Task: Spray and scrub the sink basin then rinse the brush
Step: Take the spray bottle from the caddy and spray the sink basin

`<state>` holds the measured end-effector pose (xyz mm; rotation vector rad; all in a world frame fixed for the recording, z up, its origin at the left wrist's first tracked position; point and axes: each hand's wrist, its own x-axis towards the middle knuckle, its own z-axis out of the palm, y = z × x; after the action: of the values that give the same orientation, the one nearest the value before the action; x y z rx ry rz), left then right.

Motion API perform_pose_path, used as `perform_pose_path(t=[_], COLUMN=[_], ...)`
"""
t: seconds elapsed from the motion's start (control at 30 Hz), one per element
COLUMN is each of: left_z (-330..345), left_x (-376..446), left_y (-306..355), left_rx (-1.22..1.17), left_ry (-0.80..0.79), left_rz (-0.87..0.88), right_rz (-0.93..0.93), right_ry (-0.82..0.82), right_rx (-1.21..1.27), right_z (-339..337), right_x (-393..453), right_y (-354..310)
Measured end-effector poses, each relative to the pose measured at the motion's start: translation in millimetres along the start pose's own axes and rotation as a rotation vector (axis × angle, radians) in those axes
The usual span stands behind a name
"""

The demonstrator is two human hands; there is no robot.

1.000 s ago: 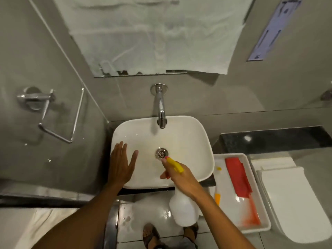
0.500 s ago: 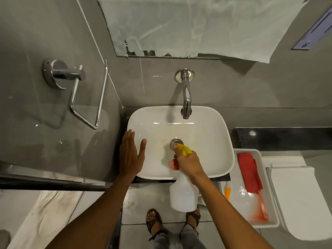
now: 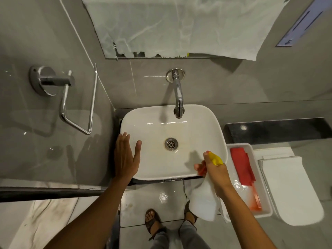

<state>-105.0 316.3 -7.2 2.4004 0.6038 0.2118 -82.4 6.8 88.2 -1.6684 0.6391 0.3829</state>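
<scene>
Chrome towel ring [image 3: 79, 103] on the wall, up and left of the left hand [image 3: 126, 157]. That hand lies flat, fingers spread wide, on the left rim of the sink basin [image 3: 152, 126]. Drain [image 3: 171, 144] and tap [image 3: 178, 97] sit between the hands. Right hand [image 3: 214, 170] grips a spray bottle [image 3: 204, 202] at the basin's near right corner, yellow nozzle [image 3: 215, 159] forward. Just right of it, a white tray [image 3: 265, 211] holds a red cloth [image 3: 242, 166]; no brush clearly made out.

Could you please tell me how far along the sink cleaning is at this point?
Early stage. In hand: the right hand holds the spray bottle at the sink basin's front right rim, nozzle over the bowl; the left hand lies open on the left rim. No foam shows. Left: scrubbing and rinsing; the brush appears to lie in the tray.
</scene>
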Motion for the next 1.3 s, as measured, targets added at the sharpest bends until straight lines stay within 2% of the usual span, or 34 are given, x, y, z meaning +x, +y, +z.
perform_pose_path(t=[0.1,0.23,0.4,0.53,0.7,0.8,0.93,1.0,1.13,1.3], left_z=[0,-1,-4,-5,-5,-5,-3,-2,-2,-2], left_x=[0,-2,-3,-5,-5,-4,-3,-2,-2,-1], left_y=[-1,1,3,3,2,1,1,0,-2,0], left_rx=[0.006,-0.004,-0.016,-0.029,-0.050,-0.068,-0.069,-0.059,-0.043,-0.028], left_ry=[0.002,0.007,0.009,0.009,0.015,0.016,0.014,0.007,0.003,0.005], left_rz=[0.010,0.021,0.012,0.013,0.024,0.018,0.012,0.007,0.008,0.005], right_rz=[0.009,0.008,0.100,0.065,0.037,-0.024,-0.039,-0.070,-0.054,-0.014], right_ry=[-0.025,-0.076,-0.284,-0.333,-0.429,-0.367,-0.287,-0.219,-0.035,0.050], right_rx=[0.070,-0.041,-0.028,-0.203,-0.112,-0.194,-0.022,-0.020,-0.045,-0.043], right_z=[-9,-3,33,71,110,124,131,127,104,60], right_x=[-14,-36,-57,-62,-58,-49,-31,-17,6,23], right_y=[6,17,18,17,-8,-20,-40,-46,-51,-46])
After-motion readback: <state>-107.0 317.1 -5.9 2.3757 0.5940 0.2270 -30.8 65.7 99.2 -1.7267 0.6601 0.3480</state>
